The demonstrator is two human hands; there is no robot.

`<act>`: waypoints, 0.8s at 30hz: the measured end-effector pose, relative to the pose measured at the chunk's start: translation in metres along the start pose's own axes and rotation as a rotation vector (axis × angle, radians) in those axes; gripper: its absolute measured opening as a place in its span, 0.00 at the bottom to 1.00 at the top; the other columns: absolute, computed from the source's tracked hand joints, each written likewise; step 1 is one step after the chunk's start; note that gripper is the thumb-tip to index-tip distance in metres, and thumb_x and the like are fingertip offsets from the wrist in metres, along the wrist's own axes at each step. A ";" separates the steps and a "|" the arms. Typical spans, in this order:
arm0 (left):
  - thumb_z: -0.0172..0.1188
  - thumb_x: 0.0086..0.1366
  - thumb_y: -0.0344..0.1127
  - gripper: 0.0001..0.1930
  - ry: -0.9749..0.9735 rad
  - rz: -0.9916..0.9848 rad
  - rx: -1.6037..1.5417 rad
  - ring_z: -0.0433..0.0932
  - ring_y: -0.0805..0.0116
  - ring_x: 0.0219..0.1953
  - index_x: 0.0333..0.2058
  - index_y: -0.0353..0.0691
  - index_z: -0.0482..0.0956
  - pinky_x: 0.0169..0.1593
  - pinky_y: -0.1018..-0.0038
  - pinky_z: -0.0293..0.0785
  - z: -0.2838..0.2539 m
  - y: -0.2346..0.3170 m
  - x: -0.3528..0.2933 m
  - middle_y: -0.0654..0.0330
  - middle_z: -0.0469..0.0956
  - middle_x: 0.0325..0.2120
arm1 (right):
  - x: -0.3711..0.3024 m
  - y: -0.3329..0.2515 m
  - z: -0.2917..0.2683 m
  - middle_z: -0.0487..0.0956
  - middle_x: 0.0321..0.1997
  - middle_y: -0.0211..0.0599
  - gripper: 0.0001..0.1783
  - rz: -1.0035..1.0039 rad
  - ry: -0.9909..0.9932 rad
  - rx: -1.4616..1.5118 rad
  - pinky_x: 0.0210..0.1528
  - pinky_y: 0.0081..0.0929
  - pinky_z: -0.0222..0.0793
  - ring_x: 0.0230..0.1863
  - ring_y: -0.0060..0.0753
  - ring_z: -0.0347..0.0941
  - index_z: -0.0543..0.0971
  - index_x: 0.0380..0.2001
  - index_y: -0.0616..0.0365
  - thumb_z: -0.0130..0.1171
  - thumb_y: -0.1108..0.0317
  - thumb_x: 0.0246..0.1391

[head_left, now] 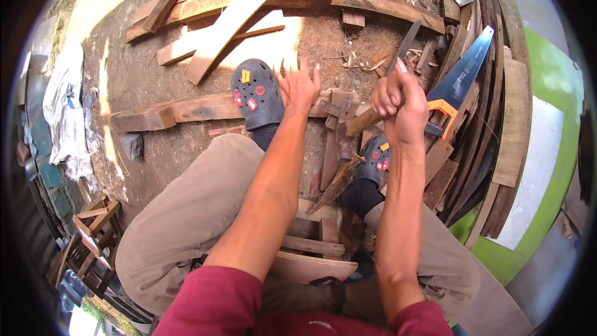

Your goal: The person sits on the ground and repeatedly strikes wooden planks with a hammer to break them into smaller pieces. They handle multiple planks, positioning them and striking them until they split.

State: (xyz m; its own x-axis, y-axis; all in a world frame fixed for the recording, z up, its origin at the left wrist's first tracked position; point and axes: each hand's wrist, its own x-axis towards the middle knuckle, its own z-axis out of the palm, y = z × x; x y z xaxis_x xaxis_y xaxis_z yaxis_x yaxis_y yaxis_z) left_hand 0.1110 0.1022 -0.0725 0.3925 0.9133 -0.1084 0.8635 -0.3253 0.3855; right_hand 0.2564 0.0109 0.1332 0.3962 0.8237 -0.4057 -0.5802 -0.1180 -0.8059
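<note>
My right hand (398, 102) is closed around the wooden handle (365, 121) of a machete. Its dark blade (407, 40) points up and away, above the ground. My left hand (300, 90) has its fingers spread and holds nothing. It is right beside my left foot's dark clog (258, 96), over a wooden beam (202, 109) that lies crosswise on the ground. The clog rests on this beam. Whether the left palm presses on the wood cannot be made out. Scraps of wood (339, 102) lie between my two hands.
A handsaw (463, 71) with an orange handle lies on stacked boards (507, 124) at the right. Several planks (242, 22) cross each other at the far side. My other clog (373, 162) stands among offcuts. White cloth (65, 109) and a stone (132, 147) are at the left.
</note>
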 end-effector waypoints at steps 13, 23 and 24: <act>0.52 0.67 0.41 0.20 0.063 0.017 -0.035 0.62 0.47 0.65 0.56 0.47 0.75 0.69 0.42 0.45 0.001 -0.001 -0.002 0.45 0.68 0.59 | -0.045 0.010 0.021 0.60 0.15 0.27 0.18 -0.161 0.135 -0.151 0.24 0.24 0.55 0.18 0.20 0.56 0.61 0.14 0.57 0.48 0.76 0.58; 0.52 0.66 0.40 0.19 0.076 0.036 -0.037 0.62 0.46 0.65 0.55 0.46 0.76 0.68 0.42 0.46 0.002 -0.004 -0.015 0.45 0.70 0.58 | -0.087 0.030 0.024 0.60 0.16 0.28 0.17 -0.334 0.090 -0.264 0.24 0.24 0.53 0.20 0.22 0.55 0.58 0.14 0.59 0.45 0.78 0.55; 0.52 0.66 0.40 0.19 0.055 0.030 -0.044 0.62 0.46 0.65 0.55 0.46 0.76 0.68 0.42 0.46 0.002 -0.005 -0.019 0.45 0.70 0.58 | -0.091 0.032 0.024 0.60 0.16 0.28 0.17 -0.358 0.102 -0.270 0.25 0.24 0.53 0.20 0.23 0.55 0.58 0.14 0.59 0.45 0.78 0.55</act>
State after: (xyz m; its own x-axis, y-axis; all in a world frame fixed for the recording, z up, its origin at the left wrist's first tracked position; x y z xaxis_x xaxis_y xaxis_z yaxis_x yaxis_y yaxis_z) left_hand 0.1000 0.0855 -0.0739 0.3991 0.9157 -0.0462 0.8364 -0.3429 0.4277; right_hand 0.1846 -0.0544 0.1541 0.6133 0.7820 -0.1110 -0.1931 0.0122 -0.9811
